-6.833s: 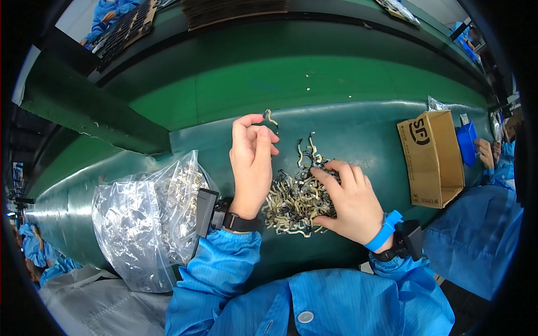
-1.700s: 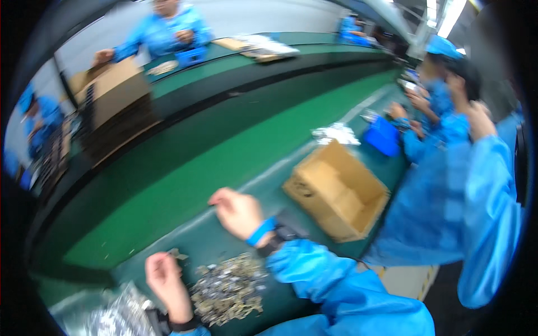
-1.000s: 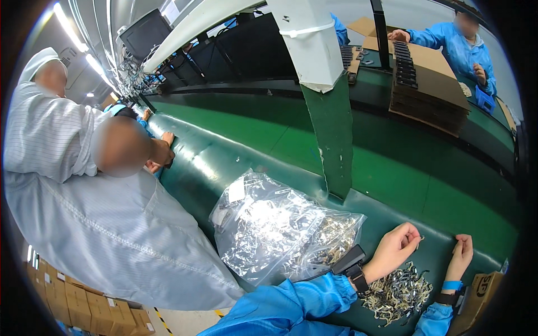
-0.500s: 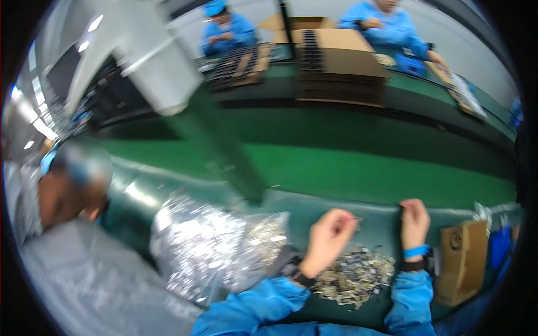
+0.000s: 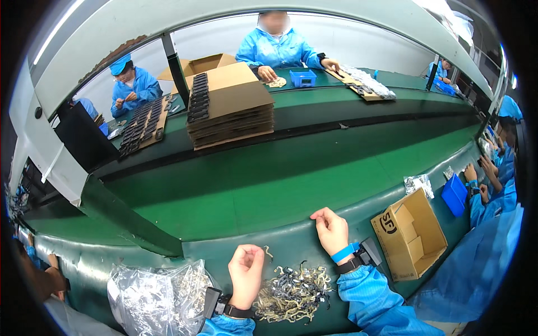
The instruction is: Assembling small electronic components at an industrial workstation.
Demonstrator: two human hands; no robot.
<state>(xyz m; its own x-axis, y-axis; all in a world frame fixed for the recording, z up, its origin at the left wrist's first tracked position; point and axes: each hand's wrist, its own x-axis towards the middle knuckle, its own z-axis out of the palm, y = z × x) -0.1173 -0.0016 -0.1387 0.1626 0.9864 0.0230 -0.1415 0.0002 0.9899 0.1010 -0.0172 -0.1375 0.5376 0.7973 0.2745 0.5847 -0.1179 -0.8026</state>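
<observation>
My left hand is closed in a pinch, with a thin, curved strip at its fingertips. The strip resembles the small bent pieces in the loose pile of cream, black and metallic parts lying between my forearms. My right hand is beyond the pile, near the far edge of the dark green worktop. Its fingers are pressed together, and anything between them is too small to make out. To the left of my left wrist lies a clear plastic bag filled with small shiny pieces.
At my right stands an open cardboard box; past it are a blue bin and co-workers in blue. A green belt runs across, with a post at left. Stacked cardboard sheets and more workers are on the far side.
My view has swung to the right and steadied, so the box, the bin and the workers on that side now show more. Both hands keep their pinched shape, and the left still has the strip.
</observation>
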